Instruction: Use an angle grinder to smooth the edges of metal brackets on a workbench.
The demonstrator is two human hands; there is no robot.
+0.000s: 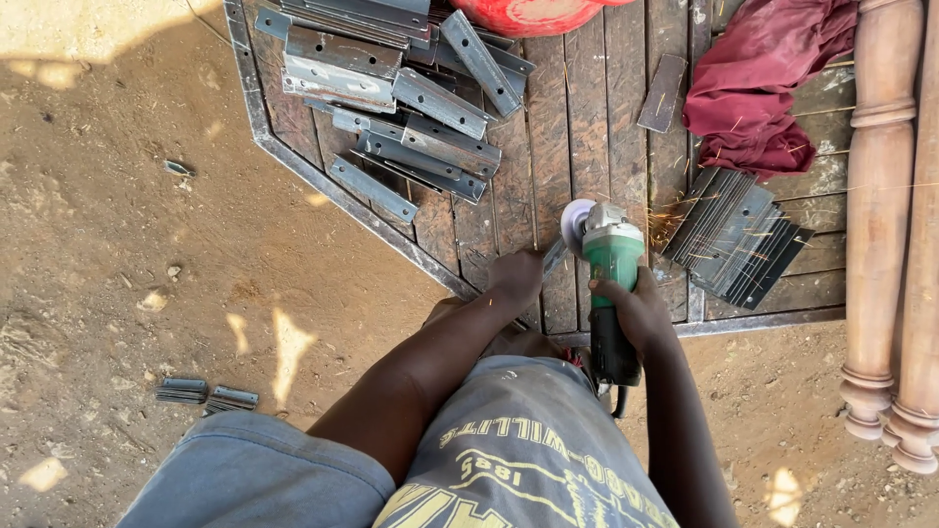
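Right hand clamps the green grinder; left hand pins a metal strip on the wooden counter. Sparks fly; fingers near the disc risk cuts if it slips.

Sunlit dirt ground; steel-framed wooden plank platform; turned wooden posts at right edge.

Green angle grinder on small metal strip
Grinder lies lengthwise, disc edge-on touching the strip, sparks flying right.
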